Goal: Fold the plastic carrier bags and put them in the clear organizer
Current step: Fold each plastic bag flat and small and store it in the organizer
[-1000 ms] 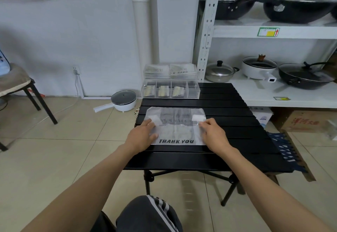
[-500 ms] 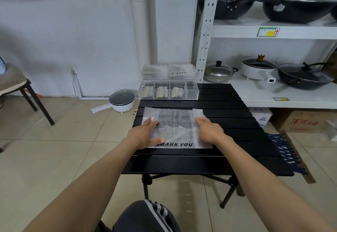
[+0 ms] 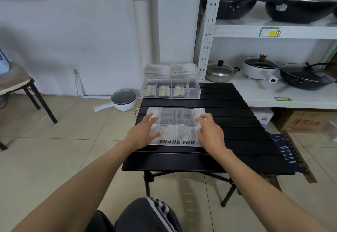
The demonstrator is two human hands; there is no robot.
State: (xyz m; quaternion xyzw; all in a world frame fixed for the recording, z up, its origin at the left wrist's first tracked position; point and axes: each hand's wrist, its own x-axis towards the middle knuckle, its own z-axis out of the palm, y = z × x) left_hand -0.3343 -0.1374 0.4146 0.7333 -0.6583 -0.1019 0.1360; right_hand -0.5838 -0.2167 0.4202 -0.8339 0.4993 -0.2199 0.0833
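Observation:
A translucent carrier bag (image 3: 176,127) printed "THANK YOU" lies flat on the black slatted table (image 3: 228,140). My left hand (image 3: 144,133) rests flat on the bag's left side with its fingers spread. On the bag's right edge sits my right hand (image 3: 209,131), fingers curled and apart, with nothing held. The clear organizer (image 3: 171,91) stands at the table's far edge. Three of its compartments hold folded bags and the rightmost looks empty. A stack of flat bags (image 3: 171,70) lies on top of it.
A white metal shelf (image 3: 273,30) with black pans and pots stands right of the table. A small white pot (image 3: 124,100) sits on the tiled floor to the left. A chair (image 3: 21,85) stands far left. Cardboard boxes (image 3: 306,122) lie under the shelf.
Both hands slid outward and forward over the bag, smoothing it flat. The folded-in handle corners now lie out at the bag's far edge.

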